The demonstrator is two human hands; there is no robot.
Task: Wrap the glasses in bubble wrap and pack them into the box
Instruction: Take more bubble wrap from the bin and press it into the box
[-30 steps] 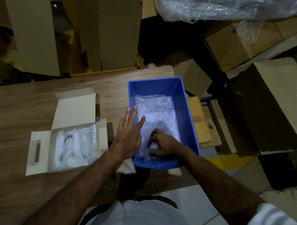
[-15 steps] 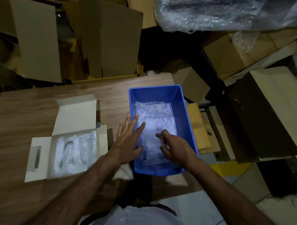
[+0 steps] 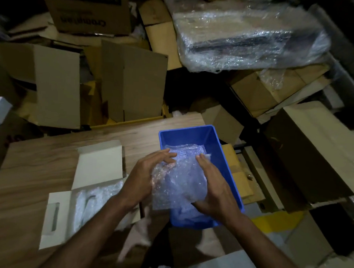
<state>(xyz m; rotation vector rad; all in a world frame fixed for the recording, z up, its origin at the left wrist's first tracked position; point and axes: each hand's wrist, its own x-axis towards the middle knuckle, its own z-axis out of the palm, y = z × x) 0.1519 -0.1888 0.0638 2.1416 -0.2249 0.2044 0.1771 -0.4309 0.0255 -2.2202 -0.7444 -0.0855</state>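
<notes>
A blue plastic bin stands at the right end of the wooden table. A sheet of bubble wrap is lifted over the bin's near half. My left hand holds its left edge with fingers stretched along it. My right hand grips the right side, thumb under the sheet. More bubble wrap lies in the bin's far half. An open white box on the table holds bubble-wrapped glasses.
Flattened cartons stand behind the table. A plastic-wrapped bundle lies at the upper right. Brown boxes crowd the floor to the right of the bin. A white cloth hangs at the table's near edge.
Both hands have taken hold of a bubble wrap sheet in the bin and raised it. The camera has tilted upward, showing more of the cartons behind.
</notes>
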